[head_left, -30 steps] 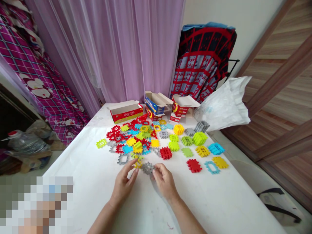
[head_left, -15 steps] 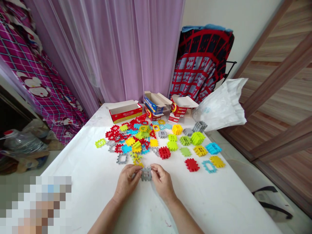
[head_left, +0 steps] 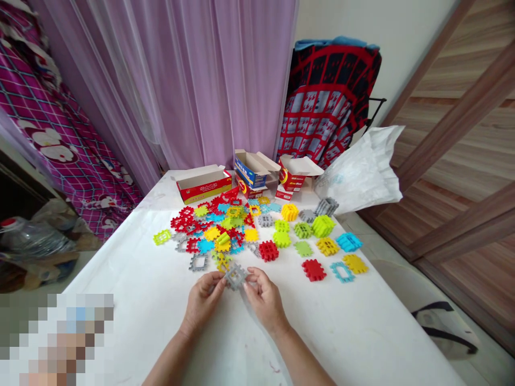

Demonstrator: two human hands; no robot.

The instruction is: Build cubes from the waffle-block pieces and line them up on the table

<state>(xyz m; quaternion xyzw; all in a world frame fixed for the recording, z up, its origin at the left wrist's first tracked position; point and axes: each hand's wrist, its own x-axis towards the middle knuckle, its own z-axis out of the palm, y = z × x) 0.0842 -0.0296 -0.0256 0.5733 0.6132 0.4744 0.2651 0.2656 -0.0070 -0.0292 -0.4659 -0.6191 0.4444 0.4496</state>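
One lime frame (head_left: 162, 237): lies leftmost, well beyond the left hand.
Left hand (head_left: 203, 301): thumb and fingers pinch the gray piece's left edge; the nearer hand.
Gray piece (head_left: 235, 276): between both hands, tilted, roughly square, no clear long axis.
Right hand (head_left: 266, 299): fingers narrow at its right edge; cannot tell if gripping.
Red block (head_left: 268, 251): beyond the right hand.

The held piece (head_left: 235, 276) is grey, the curtain (head_left: 225, 80) lilac.

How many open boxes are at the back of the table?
3 that I see: a long red-and-yellow box on the left, a blue box in the middle and a red box on the right. Others may be hidden.
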